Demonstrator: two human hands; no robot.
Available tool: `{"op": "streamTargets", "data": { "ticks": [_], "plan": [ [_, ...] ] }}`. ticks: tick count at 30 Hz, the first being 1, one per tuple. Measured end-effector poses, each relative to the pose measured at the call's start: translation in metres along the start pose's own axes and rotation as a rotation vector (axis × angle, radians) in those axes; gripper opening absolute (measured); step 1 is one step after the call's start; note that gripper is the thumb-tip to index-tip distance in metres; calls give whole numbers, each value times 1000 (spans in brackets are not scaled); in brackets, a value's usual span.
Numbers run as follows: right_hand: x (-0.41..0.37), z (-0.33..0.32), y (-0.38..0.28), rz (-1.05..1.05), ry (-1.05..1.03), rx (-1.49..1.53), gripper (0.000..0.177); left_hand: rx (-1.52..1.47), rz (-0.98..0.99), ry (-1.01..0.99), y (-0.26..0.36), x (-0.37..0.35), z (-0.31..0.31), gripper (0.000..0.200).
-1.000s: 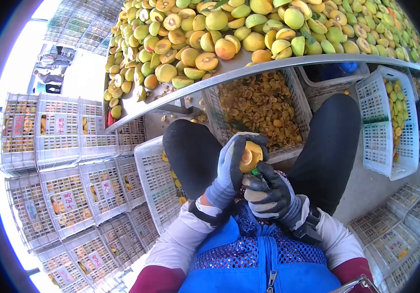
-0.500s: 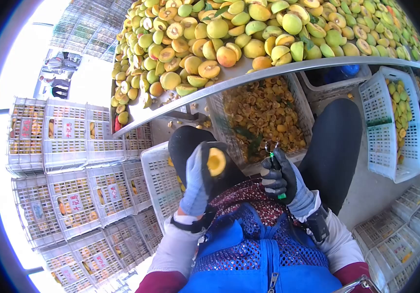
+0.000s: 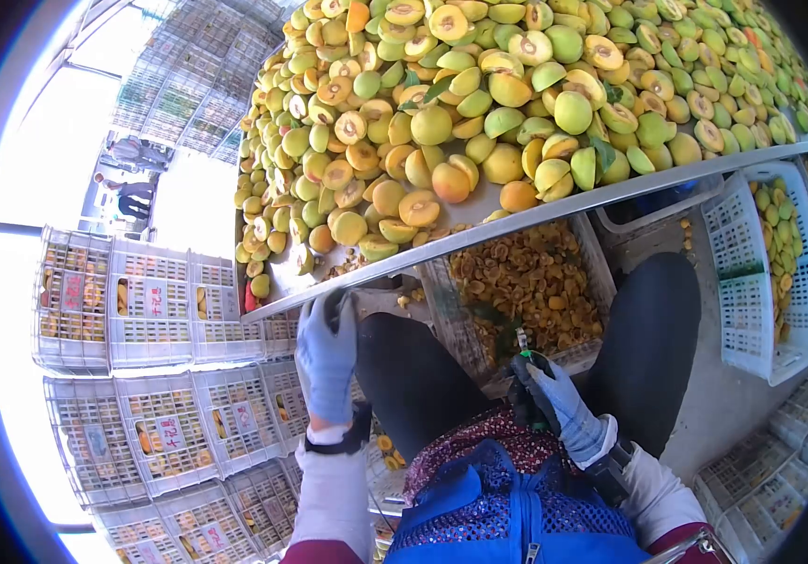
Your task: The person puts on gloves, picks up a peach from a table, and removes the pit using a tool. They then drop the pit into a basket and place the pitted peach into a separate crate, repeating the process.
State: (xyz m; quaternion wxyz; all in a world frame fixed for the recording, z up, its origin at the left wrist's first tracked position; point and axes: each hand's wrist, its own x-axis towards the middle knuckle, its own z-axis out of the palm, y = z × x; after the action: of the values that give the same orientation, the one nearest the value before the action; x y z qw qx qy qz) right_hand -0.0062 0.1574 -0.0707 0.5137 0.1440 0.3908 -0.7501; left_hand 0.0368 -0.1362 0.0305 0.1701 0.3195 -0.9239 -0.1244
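Observation:
My left hand (image 3: 329, 355), in a grey glove with a dark palm, is beside the near left edge of the metal table (image 3: 404, 256). Its fingers are bent with a gap between thumb and fingers, and no fruit shows in it. Over my lap, my right hand (image 3: 554, 399), gloved alike, is closed around a slim green-handled tool (image 3: 522, 340) whose metal tip points away from me. Heaped on the table is yellow-green stone fruit (image 3: 430, 125), much of it halved, some halves with stones inside.
Below the table, between my knees, a crate (image 3: 442, 315) holds brownish fruit scraps (image 3: 526, 282). At right, a white crate (image 3: 740, 310) contains greenish-yellow fruit. Stacked crates (image 3: 155, 343) of fruit line the left side. Two people (image 3: 132, 193) are far off at upper left.
My left hand has moved away from my lap to the table edge, and the fruit half it held no longer shows. My right hand has lowered slightly with the tool. The view has shifted.

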Motion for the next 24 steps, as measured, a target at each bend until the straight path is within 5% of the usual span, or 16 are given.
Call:
{"op": "streamTargets", "data": {
  "ticks": [3,8,14,16,18,19,23,24],
  "plan": [
    [17,-6,9,-38,-25,-50,28,197,59,-124,62,56,25,38],
    [24,-19,8,-3,110,43,26,440,-25,-422,74,114,105,64],
    [31,-35,8,2,83,235,26,-257,275,-152,59,71,69,54],
    [25,-24,3,-104,60,159,28,-370,378,-248,59,39,57,59],
    [12,6,-14,-242,26,81,31,-915,-12,-430,86,-9,45,56],
    [3,25,-26,-304,4,85,33,-853,101,-408,86,-22,45,54],
    [8,39,-32,-616,55,-495,32,-1170,-306,-468,111,-71,41,35],
    [7,39,-31,-547,52,-432,32,-1214,-355,-479,112,-75,42,33]
  ]
}}
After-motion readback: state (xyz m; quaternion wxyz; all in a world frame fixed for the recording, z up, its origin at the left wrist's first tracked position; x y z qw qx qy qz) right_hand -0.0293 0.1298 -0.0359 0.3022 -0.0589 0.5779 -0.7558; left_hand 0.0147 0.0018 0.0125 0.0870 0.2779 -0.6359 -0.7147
